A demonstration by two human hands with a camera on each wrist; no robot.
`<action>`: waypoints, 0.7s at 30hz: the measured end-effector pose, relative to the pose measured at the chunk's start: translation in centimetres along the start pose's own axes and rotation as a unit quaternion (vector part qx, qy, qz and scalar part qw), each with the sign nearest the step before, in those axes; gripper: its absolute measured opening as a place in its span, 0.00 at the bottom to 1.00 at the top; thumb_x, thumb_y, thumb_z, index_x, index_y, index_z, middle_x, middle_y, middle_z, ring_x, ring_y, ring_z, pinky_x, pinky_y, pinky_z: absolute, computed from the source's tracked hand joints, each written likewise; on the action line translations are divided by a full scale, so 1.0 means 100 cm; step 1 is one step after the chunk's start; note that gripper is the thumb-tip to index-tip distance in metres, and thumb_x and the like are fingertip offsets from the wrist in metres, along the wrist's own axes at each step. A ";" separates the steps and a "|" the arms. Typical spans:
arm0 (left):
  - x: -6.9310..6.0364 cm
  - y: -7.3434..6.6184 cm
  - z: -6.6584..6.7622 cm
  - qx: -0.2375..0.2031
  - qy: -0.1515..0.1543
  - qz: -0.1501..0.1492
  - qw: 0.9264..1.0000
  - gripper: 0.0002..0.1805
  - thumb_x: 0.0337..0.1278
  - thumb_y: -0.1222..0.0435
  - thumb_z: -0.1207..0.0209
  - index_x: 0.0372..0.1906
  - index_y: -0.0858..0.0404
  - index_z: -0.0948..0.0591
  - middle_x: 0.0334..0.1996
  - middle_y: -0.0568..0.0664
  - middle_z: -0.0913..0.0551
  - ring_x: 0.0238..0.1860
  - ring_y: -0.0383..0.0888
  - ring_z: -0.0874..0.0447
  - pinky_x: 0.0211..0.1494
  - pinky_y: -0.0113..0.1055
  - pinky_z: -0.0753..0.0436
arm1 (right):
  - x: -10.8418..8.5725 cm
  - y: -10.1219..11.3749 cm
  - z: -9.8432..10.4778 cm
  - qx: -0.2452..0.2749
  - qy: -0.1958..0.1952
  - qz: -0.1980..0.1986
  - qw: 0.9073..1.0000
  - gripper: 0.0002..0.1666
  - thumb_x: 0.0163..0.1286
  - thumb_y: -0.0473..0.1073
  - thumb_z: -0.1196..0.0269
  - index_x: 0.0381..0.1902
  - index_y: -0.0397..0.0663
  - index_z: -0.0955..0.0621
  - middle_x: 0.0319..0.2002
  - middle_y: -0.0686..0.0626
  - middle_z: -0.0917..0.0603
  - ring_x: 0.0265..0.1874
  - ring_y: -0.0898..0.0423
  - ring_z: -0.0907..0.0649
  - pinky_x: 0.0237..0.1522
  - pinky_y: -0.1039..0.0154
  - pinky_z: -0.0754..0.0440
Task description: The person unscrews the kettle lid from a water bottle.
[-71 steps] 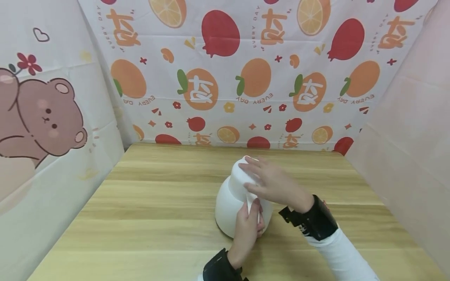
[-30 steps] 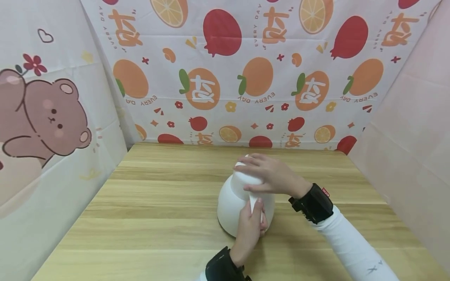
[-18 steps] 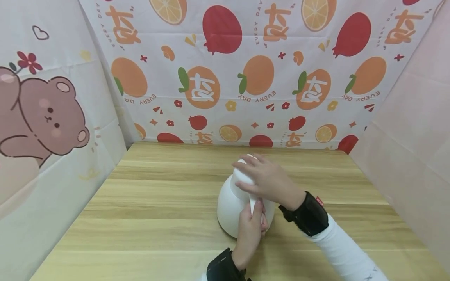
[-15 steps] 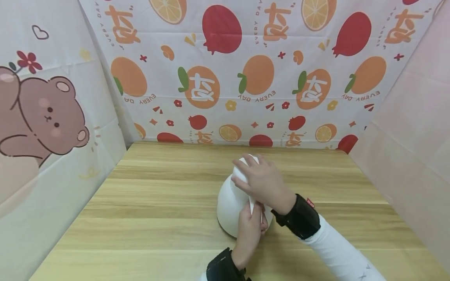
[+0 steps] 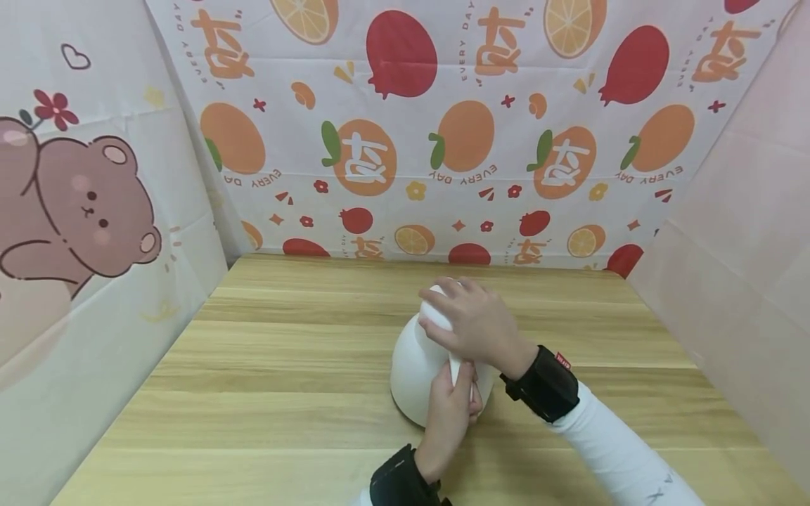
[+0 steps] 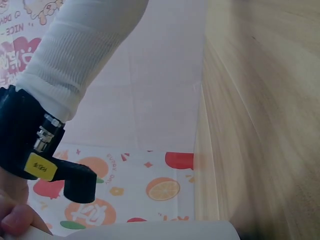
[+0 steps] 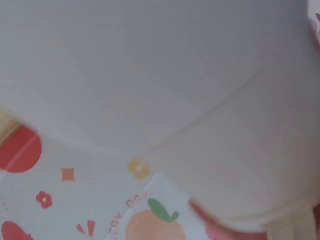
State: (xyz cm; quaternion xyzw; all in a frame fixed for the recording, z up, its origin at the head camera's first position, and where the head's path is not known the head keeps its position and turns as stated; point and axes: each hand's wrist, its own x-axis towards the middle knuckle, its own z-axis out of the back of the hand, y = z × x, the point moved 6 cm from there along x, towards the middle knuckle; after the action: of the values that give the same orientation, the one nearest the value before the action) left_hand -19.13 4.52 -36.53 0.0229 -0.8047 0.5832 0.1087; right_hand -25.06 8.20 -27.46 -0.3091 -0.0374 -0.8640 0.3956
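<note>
A white, round-bodied vessel (image 5: 413,372) with a narrower top stands on the table in the head view. Its handle (image 5: 455,367) faces the person, and the left hand (image 5: 446,414) grips it, thumb uppermost. Over the vessel's top (image 5: 435,314) the right hand (image 5: 484,327) lies with spread, bent fingers gripping it, hiding much of that part. Along the bottom of the left wrist view runs the vessel's white side (image 6: 165,231). White surface (image 7: 150,75) fills most of the right wrist view, a blurred finger (image 7: 220,227) at its lower edge.
The wooden table (image 5: 272,379) extends around the vessel. Behind it hangs a fruit-patterned cloth (image 5: 411,154); a bear-printed cloth (image 5: 183,246) is at the left and a pale cloth (image 5: 728,281) at the right. Both wrists wear black bands.
The right hand has turned about the vessel's top, its wrist shifting right, then left and down, then slightly back right. The left hand keeps hold of the handle, and the vessel stays nearly in place.
</note>
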 end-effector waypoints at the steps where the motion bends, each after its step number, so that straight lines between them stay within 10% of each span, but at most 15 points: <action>1: 0.000 0.000 0.000 0.000 0.000 -0.003 1.000 0.14 0.71 0.65 0.57 0.27 0.66 0.35 0.08 0.46 0.40 0.08 0.35 0.44 0.12 0.24 0.42 | 0.000 -0.001 0.000 0.008 -0.005 0.014 1.000 0.25 0.62 0.60 0.44 0.51 0.55 0.21 0.47 0.47 0.22 0.42 0.47 0.21 0.34 0.53 0.19; 12: -0.002 -0.001 0.001 0.013 -0.006 -0.016 1.000 0.14 0.70 0.64 0.57 0.30 0.70 0.33 0.08 0.45 0.39 0.08 0.34 0.43 0.12 0.23 0.41 | -0.001 -0.015 -0.001 0.154 -0.003 0.154 0.976 0.26 0.66 0.63 0.50 0.52 0.57 0.22 0.54 0.49 0.23 0.53 0.53 0.26 0.46 0.55 0.23; 21: -0.002 0.002 0.000 0.018 -0.026 0.005 0.999 0.14 0.71 0.65 0.58 0.27 0.67 0.33 0.08 0.46 0.39 0.08 0.35 0.43 0.12 0.25 0.40 | 0.004 -0.001 0.003 0.099 0.043 -0.080 0.991 0.25 0.61 0.57 0.41 0.52 0.52 0.22 0.53 0.46 0.23 0.53 0.46 0.27 0.53 0.45 0.31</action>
State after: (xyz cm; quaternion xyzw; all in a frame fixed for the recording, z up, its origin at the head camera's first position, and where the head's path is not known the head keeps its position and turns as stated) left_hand -19.00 4.57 -36.72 0.0365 -0.7970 0.5969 0.0843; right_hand -25.18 8.11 -27.03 -0.2273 -0.1303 -0.8973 0.3553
